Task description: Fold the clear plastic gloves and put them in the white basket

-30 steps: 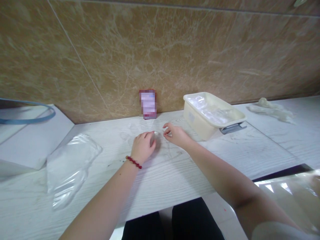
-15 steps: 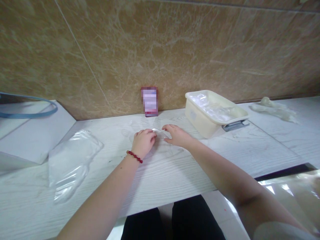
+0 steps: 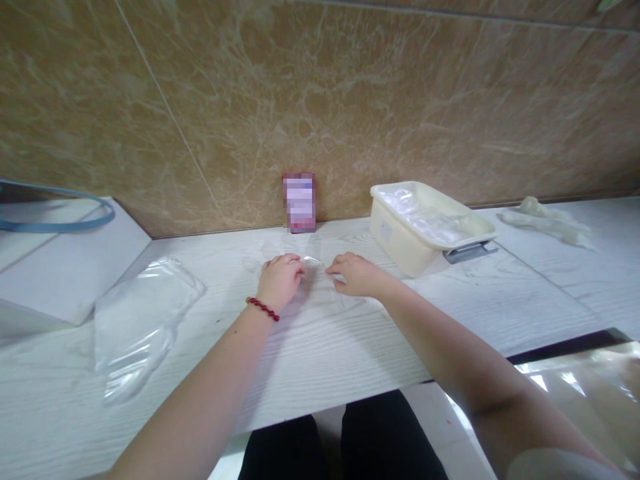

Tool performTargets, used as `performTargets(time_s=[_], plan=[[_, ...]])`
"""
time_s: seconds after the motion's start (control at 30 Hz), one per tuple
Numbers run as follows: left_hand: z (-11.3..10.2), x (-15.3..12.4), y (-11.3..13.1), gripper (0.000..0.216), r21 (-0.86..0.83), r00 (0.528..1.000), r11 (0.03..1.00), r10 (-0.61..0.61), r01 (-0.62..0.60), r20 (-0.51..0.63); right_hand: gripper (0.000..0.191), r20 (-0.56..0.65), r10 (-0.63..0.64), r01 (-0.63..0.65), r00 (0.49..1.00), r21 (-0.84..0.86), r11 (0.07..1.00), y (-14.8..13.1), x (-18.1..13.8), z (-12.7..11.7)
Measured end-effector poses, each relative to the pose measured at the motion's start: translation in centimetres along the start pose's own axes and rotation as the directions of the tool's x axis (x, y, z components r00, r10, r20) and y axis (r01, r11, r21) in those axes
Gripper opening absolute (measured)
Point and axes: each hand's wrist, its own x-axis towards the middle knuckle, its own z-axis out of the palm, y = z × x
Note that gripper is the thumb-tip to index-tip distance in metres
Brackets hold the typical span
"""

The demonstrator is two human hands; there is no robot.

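Between my hands lies a thin clear plastic bag [image 3: 313,262], flat on the white table and hard to make out apart from its shine. My left hand [image 3: 281,280], a red bead bracelet at its wrist, is closed on the bag's left side with curled fingers. On the right side, my right hand [image 3: 354,275] bends its fingers and thumb onto the film, near the table surface. A stack of clear plastic bags [image 3: 150,320] rests to the left of my left arm. The bag's outer edges are partly hidden by my hands.
Right of my hands stands a cream plastic box [image 3: 400,237] holding clear plastic. A phone-like object with a blurred face [image 3: 300,203] leans on the marble wall. A white box [image 3: 65,267] with a blue strap [image 3: 60,227] is at left, crumpled plastic [image 3: 547,220] far right.
My left hand has shifted slightly left, widening the space between my hands. The fingers and thumb of my right hand have drawn closer together and lower on the film.
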Motion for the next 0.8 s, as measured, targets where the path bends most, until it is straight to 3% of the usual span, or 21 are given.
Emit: performTargets(time_s=[0.23,0.3,0.37,0.47,0.8], plan=[[-0.8,-0.2,-0.5,0.026,0.067,0.976,0.975,-0.206,0.210,-0.064,0.026,-0.020,0.029,-0.029,0.999,0.009,1.000,0.2,0.4,0.4],[-0.7,-0.2,-0.3,0.030,0.060,0.987,0.986,-0.152,0.155,-0.041,0.024,-0.035,0.026,-0.025,0.999,0.028,0.999,0.3,0.6,0.4],[-0.4,-0.2,-0.1,0.033,0.046,1.000,0.999,-0.008,0.008,0.014,0.023,-0.047,0.022,-0.020,0.999,0.045,0.999,0.4,0.7,0.5],[0.3,-0.3,0.2,0.036,0.058,0.984,0.988,0.133,-0.141,0.122,0.024,-0.045,0.027,-0.024,0.999,0.058,0.998,0.7,0.8,0.7],[0.5,-0.5,-0.8,0.051,0.099,0.940,0.995,-0.019,-0.016,0.341,0.036,0.018,0.148,-0.149,0.989,0.046,0.988,1.5,0.6,0.7]])
